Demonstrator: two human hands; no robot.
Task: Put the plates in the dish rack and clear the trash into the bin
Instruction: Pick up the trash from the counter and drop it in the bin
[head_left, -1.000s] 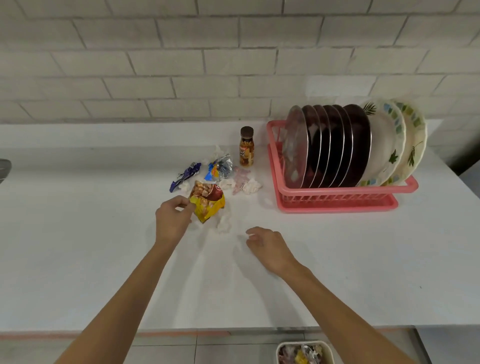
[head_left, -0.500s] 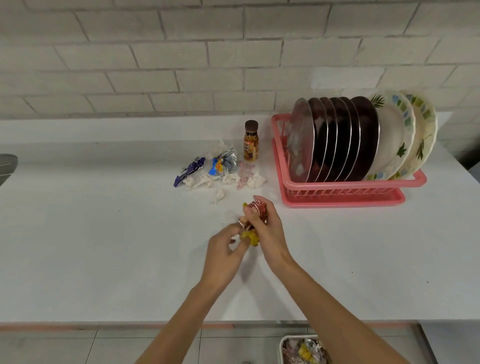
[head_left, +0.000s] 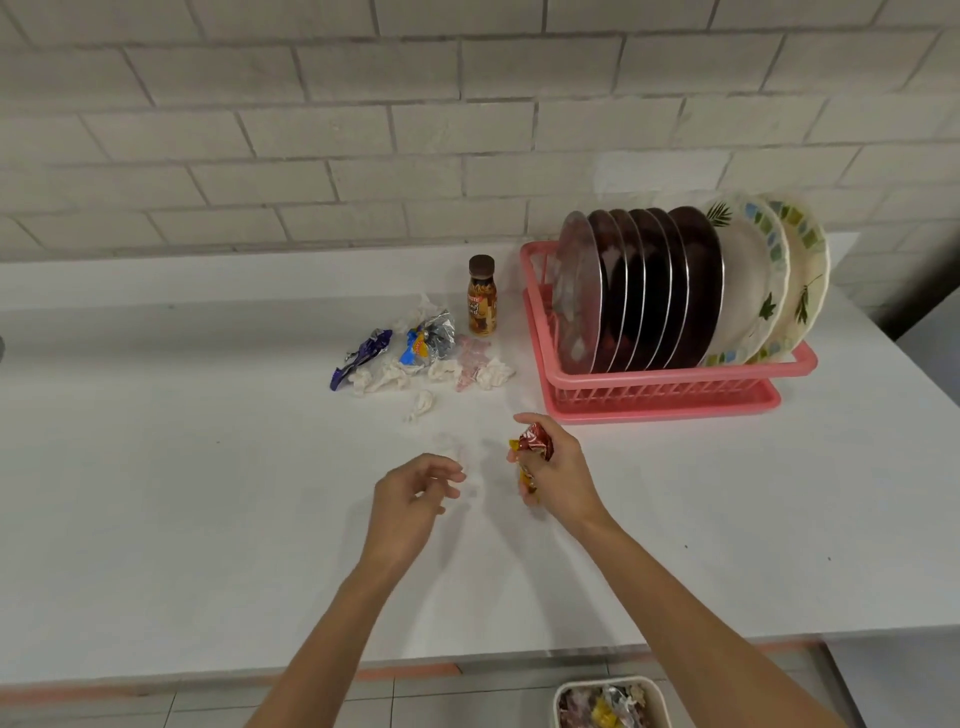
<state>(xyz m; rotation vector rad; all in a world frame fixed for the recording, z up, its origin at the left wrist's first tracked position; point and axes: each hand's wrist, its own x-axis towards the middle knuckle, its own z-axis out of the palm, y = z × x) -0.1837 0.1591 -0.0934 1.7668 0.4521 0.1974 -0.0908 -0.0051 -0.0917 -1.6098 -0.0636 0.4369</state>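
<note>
Plates (head_left: 649, 291) upright in dish rack (head_left: 675, 383); bin (head_left: 557, 701) holds trash (head_left: 605, 709); right hand (head_left: 558, 478) clenches snack wrapper (head_left: 535, 441); left hand (head_left: 410, 493) relaxed.

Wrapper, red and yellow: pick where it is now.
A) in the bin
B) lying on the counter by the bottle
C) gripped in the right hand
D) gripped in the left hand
C: the right hand has its fingers curled round the wrapper above the counter, while the left hand holds nothing.

wall (head_left: 311, 130): pale brick | counter (head_left: 156, 493): white | floor (head_left: 182, 712): grey tile
</note>
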